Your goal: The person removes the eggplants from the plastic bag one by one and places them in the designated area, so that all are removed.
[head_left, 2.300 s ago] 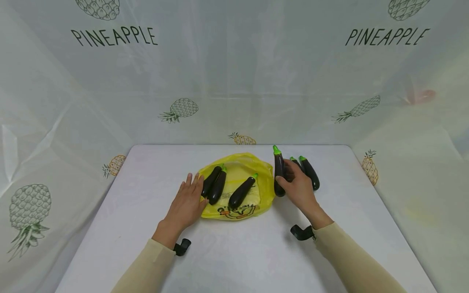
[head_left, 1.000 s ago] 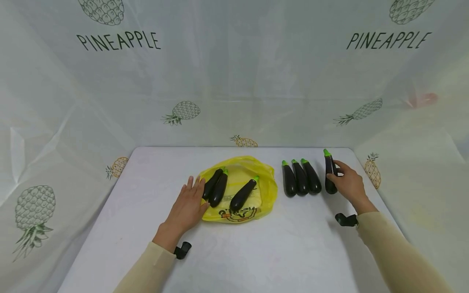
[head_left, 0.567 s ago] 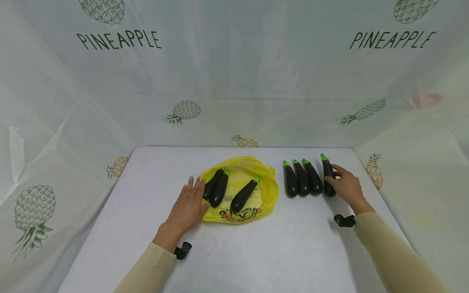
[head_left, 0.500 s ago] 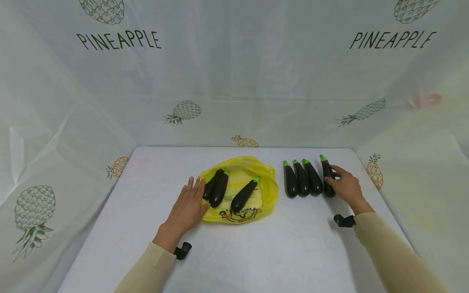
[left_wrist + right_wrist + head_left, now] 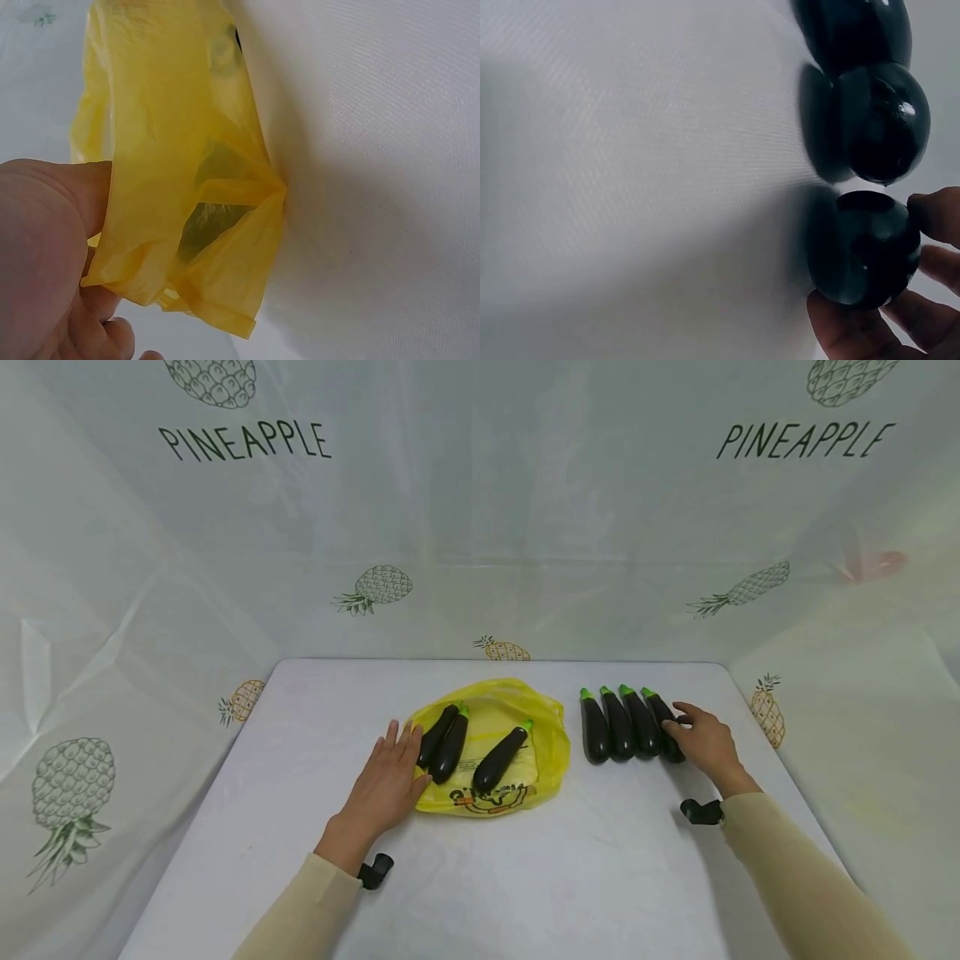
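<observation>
My right hand [image 5: 703,745] pinches an eggplant [image 5: 657,706] by its lower body, thumb on one side and fingers on the other. This eggplant [image 5: 870,251] is at the right end of a row, close beside another eggplant [image 5: 640,722]. The row has several glossy dark eggplants with green stems pointing away. My left hand [image 5: 384,777] rests with straight, spread fingers at the left edge of a yellow plastic bag [image 5: 551,739]. In the left wrist view, the bag film [image 5: 161,112] hides the thumb's tip. Three eggplants lie on the bag, one of them a single eggplant [image 5: 501,760] near its middle.
A white table [image 5: 495,885] carries everything. Pineapple-printed sheeting [image 5: 480,527] hangs behind the table and on both sides. Black wrist devices stick out beside the left wrist [image 5: 376,871] and the right wrist [image 5: 701,812].
My right hand has carried the eggplant from beside the bag to the row's right end, then lowered it leftward against its neighbours. The left hand has stayed at the bag's edge.
</observation>
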The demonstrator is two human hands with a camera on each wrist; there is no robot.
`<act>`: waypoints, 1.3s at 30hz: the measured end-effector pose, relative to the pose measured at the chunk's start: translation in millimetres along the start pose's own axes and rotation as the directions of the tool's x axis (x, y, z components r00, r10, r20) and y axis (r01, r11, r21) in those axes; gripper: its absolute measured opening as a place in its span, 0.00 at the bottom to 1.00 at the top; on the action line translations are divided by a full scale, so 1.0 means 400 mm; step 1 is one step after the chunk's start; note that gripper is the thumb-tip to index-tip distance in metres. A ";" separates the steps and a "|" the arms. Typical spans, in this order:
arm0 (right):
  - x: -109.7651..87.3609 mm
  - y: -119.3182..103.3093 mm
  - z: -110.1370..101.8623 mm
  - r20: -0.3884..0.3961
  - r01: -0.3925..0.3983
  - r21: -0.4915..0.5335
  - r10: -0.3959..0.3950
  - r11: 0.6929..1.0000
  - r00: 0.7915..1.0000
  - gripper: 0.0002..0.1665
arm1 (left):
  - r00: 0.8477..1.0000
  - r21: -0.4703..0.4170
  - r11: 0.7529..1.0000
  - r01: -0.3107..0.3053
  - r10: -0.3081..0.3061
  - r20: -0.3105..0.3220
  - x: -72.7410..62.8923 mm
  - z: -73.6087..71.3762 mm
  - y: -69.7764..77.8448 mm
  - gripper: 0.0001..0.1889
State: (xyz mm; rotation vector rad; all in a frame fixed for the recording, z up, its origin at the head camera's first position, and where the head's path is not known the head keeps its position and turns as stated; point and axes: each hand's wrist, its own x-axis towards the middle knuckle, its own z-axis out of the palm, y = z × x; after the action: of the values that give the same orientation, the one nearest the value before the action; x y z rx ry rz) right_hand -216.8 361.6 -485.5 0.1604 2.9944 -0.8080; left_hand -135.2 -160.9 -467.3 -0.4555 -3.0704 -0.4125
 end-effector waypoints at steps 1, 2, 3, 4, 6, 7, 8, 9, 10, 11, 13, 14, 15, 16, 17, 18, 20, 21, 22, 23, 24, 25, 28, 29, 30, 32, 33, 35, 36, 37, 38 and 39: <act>0.000 0.001 0.002 -0.001 -0.001 -0.001 0.001 1.000 1.000 0.38 | 1.000 -0.002 1.000 -0.001 0.001 0.000 0.000 -0.001 0.001 0.44; 0.000 0.002 0.002 0.000 -0.004 -0.002 0.004 1.000 1.000 0.39 | 1.000 -0.003 1.000 -0.001 0.001 0.000 0.000 -0.002 0.002 0.44; 0.000 0.002 0.003 -0.002 -0.009 0.000 0.009 1.000 1.000 0.40 | 1.000 -0.002 1.000 -0.003 0.003 -0.002 0.000 -0.003 0.003 0.44; -0.001 0.002 0.003 -0.003 -0.014 0.002 0.014 1.000 1.000 0.40 | 1.000 -0.002 1.000 -0.002 0.002 0.000 0.000 -0.004 0.004 0.44; -0.003 0.001 0.003 -0.003 -0.028 0.009 0.028 1.000 1.000 0.42 | 1.000 -0.002 1.000 -0.003 0.003 0.001 0.000 -0.006 0.005 0.44; -0.004 0.000 0.002 -0.004 -0.035 0.014 0.035 0.999 0.999 0.42 | 1.000 -0.002 1.000 -0.002 0.002 0.001 0.001 -0.006 0.005 0.44; -0.006 -0.002 0.001 -0.007 -0.042 0.021 0.042 0.999 0.999 0.42 | 1.000 -0.002 1.000 -0.002 0.002 0.004 0.001 -0.006 0.005 0.44; -0.008 -0.004 0.000 -0.013 -0.048 0.027 0.048 0.998 0.999 0.43 | 1.000 -0.002 1.000 -0.002 0.002 0.003 0.000 -0.006 0.005 0.44; -0.009 -0.006 0.000 -0.020 -0.051 0.032 0.052 0.998 0.998 0.43 | 1.000 -0.003 1.000 -0.002 0.002 0.003 0.000 -0.006 0.004 0.44; -0.010 -0.010 0.000 -0.032 -0.055 0.041 0.056 0.998 0.998 0.43 | 1.000 -0.003 1.000 -0.003 0.003 0.001 0.000 -0.005 0.004 0.44; -0.013 -0.020 0.000 -0.068 -0.053 0.051 0.056 0.997 0.996 0.42 | 1.000 -0.001 1.000 -0.006 0.006 -0.001 0.001 -0.005 0.003 0.43; -0.014 -0.027 0.000 -0.089 -0.050 0.056 0.055 0.997 0.994 0.42 | 1.000 -0.001 1.000 -0.009 0.009 -0.004 0.001 -0.004 0.002 0.43; -0.015 -0.035 0.000 -0.111 -0.043 0.057 0.050 0.997 0.993 0.41 | 1.000 0.000 1.000 -0.012 0.012 -0.008 0.001 -0.004 0.002 0.43; -0.015 -0.044 0.000 -0.133 -0.036 0.060 0.044 0.998 0.990 0.41 | 1.000 -0.001 1.000 -0.014 0.014 -0.010 0.001 -0.004 0.002 0.43; -0.017 -0.055 0.000 -0.156 -0.030 0.068 0.041 0.997 0.987 0.40 | 1.000 -0.001 1.000 -0.017 0.017 -0.012 0.002 -0.004 0.002 0.43; -0.019 -0.067 0.001 -0.178 -0.022 0.072 0.035 0.997 0.983 0.40 | 1.000 -0.001 1.000 -0.019 0.019 -0.012 0.002 -0.004 0.002 0.43; -0.025 -0.095 0.001 -0.217 -0.003 0.092 0.023 0.996 0.976 0.39 | 1.000 -0.003 1.000 -0.022 0.022 -0.015 0.003 -0.005 0.003 0.43; -0.028 -0.110 0.003 -0.236 0.009 0.101 0.015 0.995 0.972 0.38 | 1.000 -0.003 1.000 -0.023 0.023 -0.014 0.003 -0.005 0.003 0.43; -0.033 -0.126 0.005 -0.254 0.020 0.114 0.010 0.993 0.967 0.37 | 1.000 -0.004 1.000 -0.023 0.023 -0.014 0.004 -0.006 0.003 0.43; -0.038 -0.143 0.009 -0.271 0.035 0.124 0.000 0.992 0.963 0.36 | 1.000 -0.004 1.000 -0.023 0.022 -0.014 0.004 -0.006 0.003 0.43; -0.042 -0.159 0.013 -0.285 0.050 0.136 -0.010 0.989 0.958 0.36 | 1.000 -0.005 1.000 -0.022 0.022 -0.014 0.004 -0.007 0.004 0.43; -0.047 -0.176 0.018 -0.298 0.067 0.144 -0.021 0.987 0.954 0.35 | 1.000 -0.008 1.000 -0.020 0.020 -0.014 0.004 -0.008 0.004 0.43; -0.060 -0.227 0.041 -0.320 0.119 0.166 -0.061 0.979 0.945 0.34 | 1.000 -0.012 1.000 -0.017 0.017 -0.013 0.004 -0.009 0.006 0.43; -0.064 -0.244 0.050 -0.321 0.136 0.170 -0.076 0.976 0.944 0.33 | 1.000 -0.014 1.000 -0.017 0.017 -0.014 0.004 -0.010 0.006 0.43; -0.069 -0.262 0.059 -0.319 0.149 0.175 -0.087 0.973 0.944 0.33 | 1.000 -0.016 1.000 -0.019 0.019 -0.016 0.004 -0.010 0.006 0.43; -0.081 -0.298 0.080 -0.307 0.171 0.180 -0.110 0.969 0.945 0.33 | 1.000 -0.018 1.000 -0.020 0.020 -0.017 0.004 -0.010 0.007 0.43; -0.087 -0.317 0.091 -0.296 0.180 0.186 -0.120 0.966 0.948 0.33 | 1.000 -0.018 1.000 -0.021 0.020 -0.018 0.005 -0.009 0.007 0.43; -0.100 -0.352 0.112 -0.273 0.199 0.199 -0.140 0.960 0.952 0.33 | 1.000 -0.019 1.000 -0.021 0.021 -0.018 0.006 -0.008 0.007 0.43; -0.107 -0.370 0.122 -0.256 0.201 0.207 -0.145 0.957 0.956 0.33 | 1.000 -0.018 1.000 -0.021 0.021 -0.018 0.006 -0.008 0.007 0.43; -0.114 -0.386 0.133 -0.238 0.202 0.215 -0.149 0.956 0.960 0.33 | 1.000 -0.019 1.000 -0.020 0.019 -0.016 0.006 -0.008 0.007 0.43; -0.120 -0.402 0.144 -0.220 0.206 0.218 -0.158 0.954 0.963 0.34 | 1.000 -0.020 1.000 -0.020 0.019 -0.016 0.007 -0.007 0.007 0.43; -0.126 -0.416 0.156 -0.201 0.206 0.224 -0.162 0.953 0.966 0.35 | 1.000 -0.020 1.000 -0.020 0.019 -0.018 0.007 -0.007 0.008 0.43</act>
State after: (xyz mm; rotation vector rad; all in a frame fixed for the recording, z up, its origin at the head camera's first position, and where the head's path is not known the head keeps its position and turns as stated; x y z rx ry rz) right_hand -184.5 182.7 -453.0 -0.0454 3.1007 -1.2463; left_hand -137.0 -158.1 -463.6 -0.4793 -3.0452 -0.4452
